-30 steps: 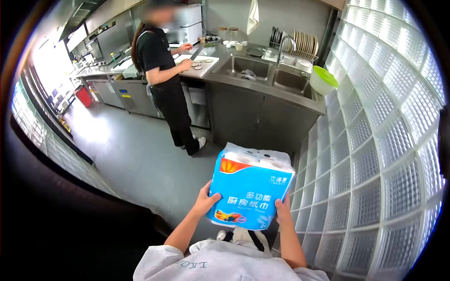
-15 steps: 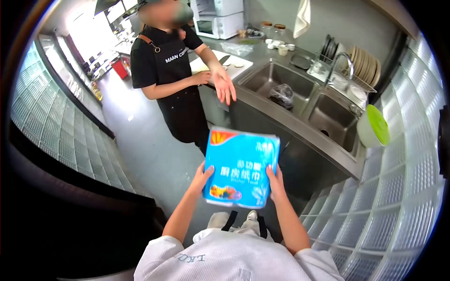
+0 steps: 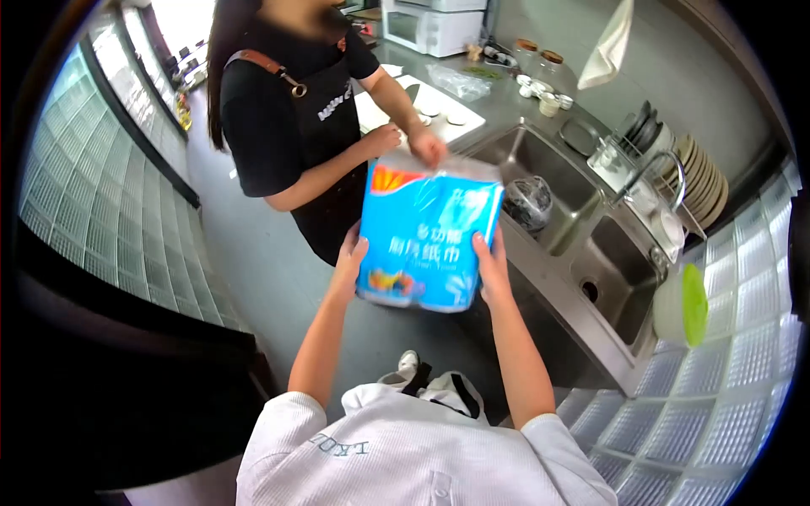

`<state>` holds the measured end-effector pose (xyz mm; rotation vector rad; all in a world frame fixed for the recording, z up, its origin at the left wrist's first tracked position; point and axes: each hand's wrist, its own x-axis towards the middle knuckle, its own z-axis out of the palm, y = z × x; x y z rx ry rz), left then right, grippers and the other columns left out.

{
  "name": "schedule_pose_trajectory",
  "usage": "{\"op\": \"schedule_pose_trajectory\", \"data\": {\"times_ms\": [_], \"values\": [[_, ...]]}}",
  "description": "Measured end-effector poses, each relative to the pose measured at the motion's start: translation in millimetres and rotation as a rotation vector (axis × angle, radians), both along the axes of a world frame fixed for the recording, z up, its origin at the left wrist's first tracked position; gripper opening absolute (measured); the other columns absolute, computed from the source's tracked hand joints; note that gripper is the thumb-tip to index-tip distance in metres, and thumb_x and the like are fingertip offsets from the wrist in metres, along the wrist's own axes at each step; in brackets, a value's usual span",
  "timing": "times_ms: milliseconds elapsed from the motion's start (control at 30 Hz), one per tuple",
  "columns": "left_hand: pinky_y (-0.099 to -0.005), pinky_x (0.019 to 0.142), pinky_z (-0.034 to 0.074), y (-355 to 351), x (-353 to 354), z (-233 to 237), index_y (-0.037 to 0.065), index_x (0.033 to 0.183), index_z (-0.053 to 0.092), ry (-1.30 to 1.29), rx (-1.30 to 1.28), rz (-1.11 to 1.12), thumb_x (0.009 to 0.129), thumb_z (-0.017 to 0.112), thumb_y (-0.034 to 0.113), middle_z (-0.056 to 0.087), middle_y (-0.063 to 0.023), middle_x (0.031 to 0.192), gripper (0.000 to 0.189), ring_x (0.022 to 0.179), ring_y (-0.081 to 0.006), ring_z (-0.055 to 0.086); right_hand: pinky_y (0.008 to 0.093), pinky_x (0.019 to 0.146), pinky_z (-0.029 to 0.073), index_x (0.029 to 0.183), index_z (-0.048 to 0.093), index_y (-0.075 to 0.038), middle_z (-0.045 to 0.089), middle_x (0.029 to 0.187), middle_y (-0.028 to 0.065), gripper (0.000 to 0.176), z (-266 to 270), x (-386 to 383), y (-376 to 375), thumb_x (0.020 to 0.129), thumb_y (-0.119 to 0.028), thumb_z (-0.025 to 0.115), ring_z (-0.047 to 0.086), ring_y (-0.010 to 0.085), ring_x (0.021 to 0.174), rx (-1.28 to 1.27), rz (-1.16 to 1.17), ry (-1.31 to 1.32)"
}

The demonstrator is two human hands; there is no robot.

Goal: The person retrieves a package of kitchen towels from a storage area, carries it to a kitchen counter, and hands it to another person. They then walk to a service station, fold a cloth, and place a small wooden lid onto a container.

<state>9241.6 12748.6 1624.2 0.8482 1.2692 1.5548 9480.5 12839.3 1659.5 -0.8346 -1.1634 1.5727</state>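
Note:
Between my two hands is a blue plastic-wrapped pack of kitchen paper towels [image 3: 426,244], held out in front of my body. My left hand [image 3: 348,260] grips its left edge, thumb on the front face. On the opposite edge, my right hand [image 3: 492,260] is closed the same way. A co-worker's hand [image 3: 429,147] is at the pack's top edge, fingers bent over the clear wrapping. The co-worker's other hand [image 3: 381,140] is held near the white cutting board [image 3: 460,118].
A person in a black apron [image 3: 329,135] stands ahead on the left. To the right runs a steel double sink [image 3: 548,160] with a dark plastic bag [image 3: 529,202] in one basin. Plates [image 3: 700,181] fill a rack beside a green-lidded container [image 3: 694,305]. Glass-block walls flank both sides.
The pack has moved forward and up with both my hands, toward the co-worker. The co-worker has come closer, and the outstretched open hand has now closed at the pack's top edge.

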Motion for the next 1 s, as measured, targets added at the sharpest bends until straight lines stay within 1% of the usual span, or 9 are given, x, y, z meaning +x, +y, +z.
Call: {"op": "schedule_pose_trajectory", "data": {"times_ms": [67, 100, 167, 300, 433, 633, 800, 833, 1000], "values": [[-0.0395, 0.109, 0.016, 12.8, -10.0, 29.7, 0.009, 0.144, 0.020, -0.009, 0.116, -0.002, 0.085, 0.046, 0.061, 0.031, -0.0124, 0.143, 0.083, 0.132, -0.0229, 0.030, 0.0356, 0.104, 0.028, 0.143, 0.018, -0.005, 0.032, 0.140, 0.0151, 0.070, 16.8, -15.0, 24.1, 0.090, -0.030, 0.056, 0.034, 0.0236, 0.126, 0.124, -0.016, 0.046], [-0.0472, 0.110, 0.002, 11.0, -14.0, 45.8, 0.015, 0.146, 0.012, 0.001, 0.033, -0.016, 0.089, 0.025, 0.065, 0.019, -0.0082, 0.150, 0.077, 0.139, -0.0218, 0.014, 0.0356, 0.106, 0.025, 0.144, 0.015, -0.004, 0.028, 0.143, 0.0151, 0.069, 21.6, -21.7, 36.6, 0.092, -0.030, 0.053, 0.031, 0.0234, 0.129, 0.234, -0.053, 0.040], [-0.0502, 0.108, -0.004, 7.7, -25.2, 63.6, 0.019, 0.147, 0.009, 0.031, 0.084, -0.016, 0.085, 0.022, 0.070, 0.012, -0.0044, 0.153, 0.081, 0.141, -0.0204, 0.004, 0.0357, 0.111, 0.013, 0.146, 0.009, -0.006, 0.014, 0.150, 0.0145, 0.066, 43.7, -36.6, 46.1, 0.095, -0.029, 0.045, 0.015, 0.0238, 0.138, 0.193, -0.109, 0.031], [-0.0511, 0.108, -0.005, -37.7, -26.6, 96.3, 0.019, 0.147, 0.003, 0.256, 0.128, 0.136, 0.078, 0.022, 0.078, 0.004, -0.0048, 0.154, 0.093, 0.141, -0.0232, -0.004, 0.0379, 0.111, 0.010, 0.146, 0.011, -0.010, 0.013, 0.150, 0.0157, 0.063, 40.4, -68.9, 55.5, 0.094, -0.021, 0.044, 0.012, 0.0253, 0.139, 0.269, -0.210, 0.110], [-0.0506, 0.108, -0.004, -130.3, 5.9, 97.9, 0.016, 0.147, 0.003, 0.166, 0.158, 0.252, 0.080, 0.023, 0.076, 0.007, -0.0113, 0.153, 0.092, 0.141, -0.0260, -0.001, 0.0381, 0.111, 0.013, 0.143, 0.018, -0.006, 0.022, 0.147, 0.0165, 0.057, 26.5, -97.5, 0.7, 0.092, -0.014, 0.043, 0.020, 0.0253, 0.137, 0.091, -0.096, 0.240], [-0.0407, 0.106, 0.024, -312.2, 24.1, 64.8, 0.009, 0.142, 0.027, 0.306, 0.000, 0.522, 0.085, 0.040, 0.066, 0.046, -0.0138, 0.133, 0.082, 0.126, -0.0262, 0.040, 0.0304, 0.097, 0.031, 0.130, 0.037, -0.010, 0.055, 0.119, 0.0057, 0.044, -52.9, -143.5, -153.0, 0.091, -0.025, 0.051, 0.048, 0.0159, 0.114, -0.168, 0.477, 0.055], [-0.0357, 0.101, 0.031, -468.9, 51.7, 34.8, 0.008, 0.137, 0.035, 0.222, -0.112, 0.926, 0.089, 0.048, 0.052, 0.051, -0.0117, 0.128, 0.066, 0.121, -0.0215, 0.044, 0.0360, 0.084, 0.048, 0.123, 0.041, -0.003, 0.061, 0.097, 0.0150, 0.034, -55.4, -175.8, -314.1, 0.090, -0.009, 0.048, 0.061, 0.0242, 0.086, -0.149, 1.165, -0.100], [-0.0368, 0.097, 0.037, -501.9, 56.7, 31.1, 0.009, 0.139, 0.033, 0.213, -0.120, 0.988, 0.092, 0.050, 0.039, 0.049, -0.0097, 0.130, 0.058, 0.123, -0.0208, 0.042, 0.0347, 0.083, 0.048, 0.121, 0.042, -0.003, 0.061, 0.095, 0.0160, 0.032, -55.1, -187.0, -346.7, 0.089, -0.007, 0.047, 0.061, 0.0239, 0.084, -0.165, 1.247, -0.127], [-0.0373, 0.103, 0.030, -651.8, 72.4, 25.0, 0.005, 0.137, 0.034, 0.221, 0.064, 1.342, 0.093, 0.046, 0.037, 0.049, -0.0115, 0.131, 0.055, 0.123, -0.0212, 0.042, 0.0315, 0.079, 0.048, 0.115, 0.046, -0.003, 0.062, 0.089, 0.0153, 0.027, -84.4, -267.7, -516.6, 0.088, -0.007, 0.047, 0.061, 0.0213, 0.077, -0.305, 1.459, -0.124]]}}
